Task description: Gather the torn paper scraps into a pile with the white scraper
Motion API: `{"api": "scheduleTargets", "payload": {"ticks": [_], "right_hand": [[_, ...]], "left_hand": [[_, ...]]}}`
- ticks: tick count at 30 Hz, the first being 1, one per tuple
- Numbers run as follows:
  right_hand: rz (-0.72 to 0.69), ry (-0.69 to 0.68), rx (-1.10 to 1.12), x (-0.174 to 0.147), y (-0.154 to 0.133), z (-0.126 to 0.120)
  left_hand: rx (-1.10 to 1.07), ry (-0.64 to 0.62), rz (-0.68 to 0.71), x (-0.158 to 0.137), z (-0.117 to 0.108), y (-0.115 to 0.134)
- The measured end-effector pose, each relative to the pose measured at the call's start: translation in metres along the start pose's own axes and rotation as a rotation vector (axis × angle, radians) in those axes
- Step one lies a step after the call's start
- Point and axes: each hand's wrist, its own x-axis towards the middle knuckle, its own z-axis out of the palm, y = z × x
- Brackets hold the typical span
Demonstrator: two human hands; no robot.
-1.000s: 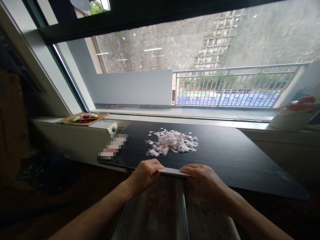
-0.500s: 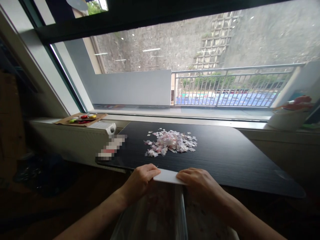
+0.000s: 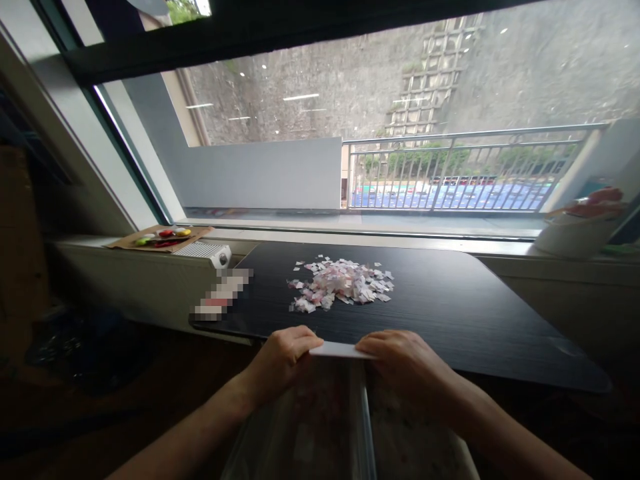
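Between my two hands is a flat white card [image 3: 339, 350], seen nearly edge-on at the near edge of the dark table [image 3: 440, 300]. My left hand [image 3: 290, 350] pinches its left end, thumb and fingers closed. Its right end is gripped by my right hand [image 3: 400, 357], fingers bent over the top. Beyond the card, a loose heap of small cut paper pieces [image 3: 345, 283] lies on the tabletop. Below my hands stands a clear plastic container [image 3: 367, 427], dim inside, with a second pale container beside it whose contents I cannot make out.
A blurred-out pale item [image 3: 223, 297] lies at the table's left edge. Left of it, a white radiator [image 3: 140, 277] carries a brown board [image 3: 115, 244] with coloured items. A white bucket [image 3: 573, 233] stands on the right sill. The window spans the back.
The card has tilted, so less of its face shows. My right hand has shifted slightly up and right; my left hand has barely moved. The paper heap looks the same.
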Motion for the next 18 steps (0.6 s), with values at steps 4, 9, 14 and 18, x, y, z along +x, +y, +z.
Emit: {"api": "scheduleTargets", "payload": {"ticks": [4,9,14,18], "right_hand": [[0.055,0.077,0.024,0.025,0.017,-0.006],[0.020,0.033,-0.001,0.032,0.021,0.001],[-0.060,-0.059,-0.034,0.002,0.000,-0.001],[-0.068,-0.024,-0.041,0.001,-0.002,-0.004]], "left_hand": [[-0.005,0.003,-0.074,0.023,-0.005,-0.016],[-0.002,-0.044,-0.068,0.022,-0.006,-0.021],[0.041,-0.025,0.016,-0.005,-0.002,0.005],[0.073,0.010,0.032,-0.009,-0.005,0.012]]}}
